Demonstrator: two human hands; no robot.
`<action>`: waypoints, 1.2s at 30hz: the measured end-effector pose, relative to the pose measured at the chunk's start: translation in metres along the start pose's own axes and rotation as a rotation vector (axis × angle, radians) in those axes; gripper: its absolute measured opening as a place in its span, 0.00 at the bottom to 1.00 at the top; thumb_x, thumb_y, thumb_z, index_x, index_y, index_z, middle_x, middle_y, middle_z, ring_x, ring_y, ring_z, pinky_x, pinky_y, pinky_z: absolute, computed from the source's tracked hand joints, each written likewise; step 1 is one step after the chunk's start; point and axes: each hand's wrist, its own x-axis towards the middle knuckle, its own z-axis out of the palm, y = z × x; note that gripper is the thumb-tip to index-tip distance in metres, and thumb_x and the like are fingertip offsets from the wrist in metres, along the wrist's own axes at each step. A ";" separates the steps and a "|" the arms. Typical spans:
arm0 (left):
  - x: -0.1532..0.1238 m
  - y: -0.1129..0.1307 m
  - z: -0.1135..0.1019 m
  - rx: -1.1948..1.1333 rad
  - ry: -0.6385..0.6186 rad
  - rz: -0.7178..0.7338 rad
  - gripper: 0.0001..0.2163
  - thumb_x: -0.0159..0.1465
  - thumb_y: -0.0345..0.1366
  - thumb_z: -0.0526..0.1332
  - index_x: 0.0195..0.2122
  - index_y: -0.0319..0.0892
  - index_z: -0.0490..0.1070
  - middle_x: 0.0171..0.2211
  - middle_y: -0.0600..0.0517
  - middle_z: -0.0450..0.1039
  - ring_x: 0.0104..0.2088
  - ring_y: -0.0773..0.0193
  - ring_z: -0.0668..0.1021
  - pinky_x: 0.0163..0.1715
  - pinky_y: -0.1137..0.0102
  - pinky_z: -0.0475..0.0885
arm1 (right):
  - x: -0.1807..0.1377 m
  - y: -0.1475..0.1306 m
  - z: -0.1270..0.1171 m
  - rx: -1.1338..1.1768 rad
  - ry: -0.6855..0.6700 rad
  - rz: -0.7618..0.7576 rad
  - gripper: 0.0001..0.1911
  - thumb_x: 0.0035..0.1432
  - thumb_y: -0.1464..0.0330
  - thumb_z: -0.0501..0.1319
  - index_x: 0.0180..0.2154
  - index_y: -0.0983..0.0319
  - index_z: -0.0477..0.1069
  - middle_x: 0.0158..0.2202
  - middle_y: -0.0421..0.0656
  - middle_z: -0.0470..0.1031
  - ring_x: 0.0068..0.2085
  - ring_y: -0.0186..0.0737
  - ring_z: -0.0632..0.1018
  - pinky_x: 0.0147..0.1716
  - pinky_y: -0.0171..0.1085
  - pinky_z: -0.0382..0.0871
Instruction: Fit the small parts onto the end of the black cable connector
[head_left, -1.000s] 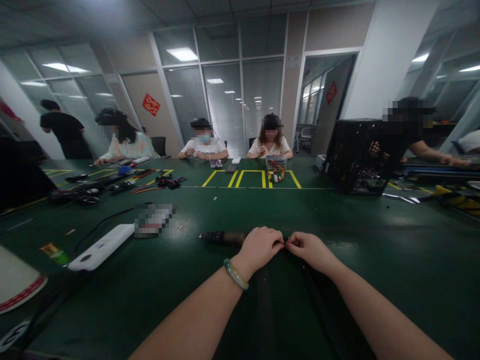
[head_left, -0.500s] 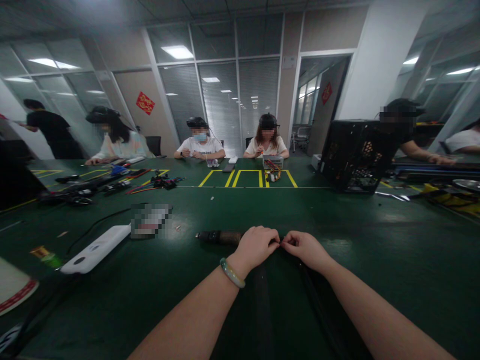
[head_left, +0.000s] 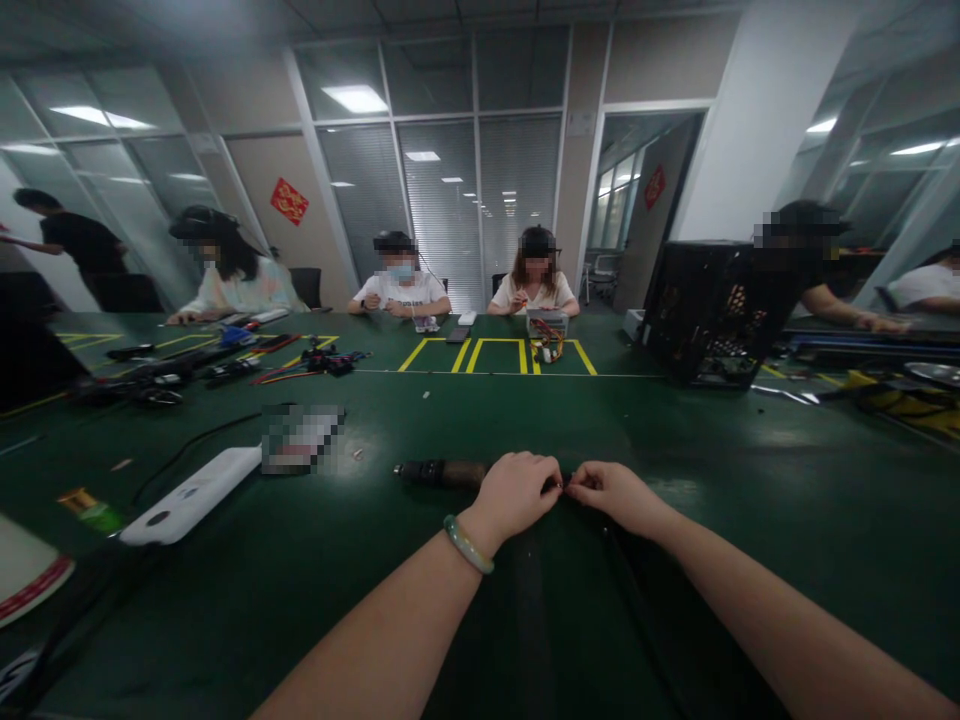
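Note:
A dark electric screwdriver (head_left: 450,474) lies across the green table with its metal tip to the left. My left hand (head_left: 519,492), a bangle on its wrist, wraps over the tool's right end, covering it. Thumb and fingers of that hand meet at the tail. Close beside it, my right hand (head_left: 609,494) pinches with thumb and forefinger; what is between them is too small and dark to tell. A black cable (head_left: 630,580) runs from beneath my right hand toward the front edge.
A white power strip (head_left: 191,497) with a dark cord lies to the left, near a small green bottle (head_left: 94,512) and a white cup (head_left: 30,575). A black computer case (head_left: 701,312) stands back right. Cables (head_left: 326,357) lie back left. Several people sit around the table.
My right hand has shifted slightly right, leaving a small gap between the two hands. The left hand stays on the screwdriver. A standing person at far left moved leftward.

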 end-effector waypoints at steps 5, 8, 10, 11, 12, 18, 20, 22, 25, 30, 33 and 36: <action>-0.001 -0.001 0.001 -0.028 0.002 0.011 0.04 0.64 0.37 0.61 0.39 0.45 0.70 0.36 0.53 0.74 0.40 0.60 0.74 0.41 0.65 0.66 | -0.007 -0.001 0.000 -0.034 0.029 -0.011 0.09 0.59 0.62 0.60 0.35 0.60 0.75 0.30 0.39 0.77 0.29 0.37 0.74 0.26 0.32 0.60; -0.001 -0.002 0.002 -0.034 -0.003 0.017 0.04 0.65 0.36 0.60 0.40 0.44 0.70 0.38 0.52 0.74 0.41 0.60 0.74 0.43 0.65 0.66 | -0.009 -0.004 0.000 -0.049 0.040 -0.026 0.09 0.59 0.63 0.59 0.35 0.60 0.75 0.30 0.39 0.77 0.29 0.37 0.73 0.26 0.32 0.60; -0.001 -0.001 0.001 -0.040 -0.002 0.020 0.04 0.65 0.36 0.60 0.40 0.45 0.70 0.38 0.53 0.74 0.41 0.60 0.74 0.43 0.65 0.66 | -0.010 -0.006 -0.001 -0.051 0.042 -0.041 0.08 0.59 0.63 0.59 0.35 0.59 0.75 0.31 0.39 0.77 0.30 0.37 0.74 0.27 0.32 0.61; -0.001 -0.001 0.000 -0.041 -0.002 0.020 0.04 0.64 0.36 0.60 0.41 0.45 0.70 0.39 0.53 0.74 0.41 0.60 0.74 0.43 0.65 0.67 | -0.010 -0.007 -0.001 -0.053 0.038 -0.044 0.08 0.59 0.64 0.59 0.35 0.59 0.75 0.31 0.39 0.77 0.30 0.37 0.74 0.28 0.32 0.61; -0.001 -0.001 0.000 -0.041 -0.002 0.019 0.05 0.64 0.35 0.61 0.41 0.45 0.70 0.39 0.53 0.74 0.41 0.60 0.74 0.44 0.65 0.67 | -0.010 -0.008 -0.001 -0.056 0.036 -0.044 0.08 0.59 0.64 0.59 0.35 0.59 0.75 0.31 0.39 0.77 0.30 0.37 0.74 0.28 0.33 0.61; 0.000 0.001 -0.002 -0.032 -0.013 0.016 0.04 0.64 0.35 0.60 0.40 0.45 0.70 0.39 0.53 0.74 0.42 0.60 0.74 0.43 0.65 0.67 | -0.010 -0.006 0.000 -0.037 0.050 -0.029 0.07 0.60 0.64 0.59 0.36 0.58 0.75 0.31 0.39 0.77 0.30 0.37 0.74 0.27 0.33 0.61; 0.000 0.002 -0.001 -0.026 -0.016 0.015 0.04 0.65 0.34 0.60 0.40 0.45 0.70 0.39 0.53 0.74 0.42 0.60 0.75 0.43 0.64 0.67 | -0.010 -0.006 0.001 -0.037 0.059 -0.036 0.07 0.60 0.64 0.59 0.35 0.58 0.75 0.31 0.38 0.77 0.30 0.37 0.74 0.27 0.33 0.61; 0.001 0.002 -0.001 -0.019 -0.017 0.015 0.03 0.65 0.34 0.60 0.40 0.44 0.71 0.39 0.53 0.74 0.41 0.61 0.75 0.44 0.65 0.67 | -0.010 -0.006 0.001 -0.041 0.069 -0.044 0.07 0.59 0.64 0.60 0.34 0.58 0.75 0.30 0.38 0.78 0.29 0.37 0.74 0.27 0.33 0.61; 0.001 0.001 0.000 -0.013 -0.011 0.020 0.04 0.64 0.35 0.61 0.39 0.44 0.71 0.38 0.53 0.74 0.41 0.61 0.74 0.44 0.65 0.67 | -0.009 -0.008 0.001 -0.047 0.078 -0.041 0.07 0.59 0.64 0.60 0.34 0.58 0.75 0.31 0.38 0.78 0.30 0.37 0.75 0.28 0.33 0.62; 0.002 0.003 0.002 -0.007 0.006 0.024 0.03 0.64 0.35 0.61 0.38 0.44 0.70 0.38 0.54 0.74 0.40 0.61 0.75 0.43 0.65 0.67 | -0.008 -0.010 0.004 -0.041 0.087 0.007 0.08 0.60 0.64 0.59 0.35 0.59 0.75 0.31 0.40 0.79 0.30 0.38 0.76 0.27 0.33 0.62; 0.003 0.004 0.003 0.007 -0.008 0.025 0.02 0.65 0.35 0.60 0.37 0.43 0.70 0.36 0.53 0.74 0.39 0.61 0.75 0.42 0.65 0.66 | -0.008 -0.008 0.006 -0.033 0.087 0.010 0.09 0.60 0.63 0.59 0.35 0.59 0.75 0.31 0.40 0.79 0.30 0.38 0.77 0.27 0.33 0.63; 0.004 0.005 0.004 0.019 -0.012 0.034 0.03 0.65 0.35 0.60 0.36 0.43 0.69 0.35 0.52 0.73 0.38 0.61 0.75 0.40 0.65 0.66 | -0.008 -0.006 0.006 -0.035 0.090 -0.004 0.09 0.60 0.62 0.58 0.36 0.58 0.76 0.32 0.40 0.79 0.30 0.39 0.77 0.28 0.33 0.63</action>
